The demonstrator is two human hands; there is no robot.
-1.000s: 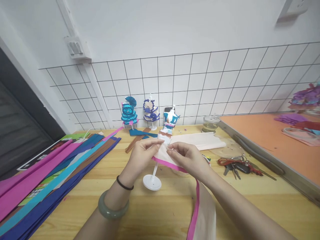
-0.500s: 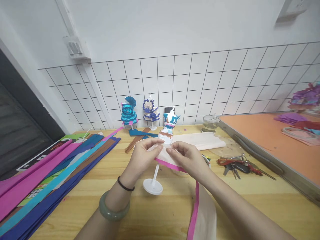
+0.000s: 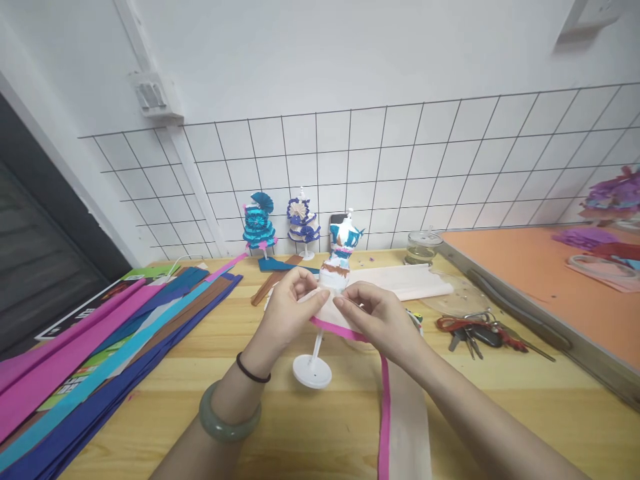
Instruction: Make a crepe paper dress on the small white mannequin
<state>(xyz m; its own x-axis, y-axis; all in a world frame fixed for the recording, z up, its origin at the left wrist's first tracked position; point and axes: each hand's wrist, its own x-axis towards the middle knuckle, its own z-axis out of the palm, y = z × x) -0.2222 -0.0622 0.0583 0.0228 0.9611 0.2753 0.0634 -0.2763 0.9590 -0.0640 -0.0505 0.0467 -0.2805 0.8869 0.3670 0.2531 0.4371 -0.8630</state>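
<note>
A small white dress-form stand (image 3: 341,257), wrapped in bits of blue, white and brown paper, leans slightly between my hands, its round base (image 3: 313,371) low in front of me. Around its lower body runs a cream crepe paper strip (image 3: 409,420) with a pink edge, its long tail hanging down past my right wrist. My left hand (image 3: 294,307) pinches the strip's upper edge against the form with thumb and fingers. Close beside it, my right hand (image 3: 380,310) pinches the same strip. The fingertips hide part of the paper's top edge.
Pink, blue and brown paper strips (image 3: 125,353) lie at left. Two decorated forms, one teal (image 3: 259,223) and one purple-and-cream (image 3: 303,225), stand by the tiled wall. A glass jar (image 3: 423,248), keys (image 3: 485,333) and an orange board (image 3: 540,280) are on the right.
The form's base has shifted slightly right and its top has tipped a little right. My left fingers have lifted and curled slightly; the strip's hanging tail has swung a little.
</note>
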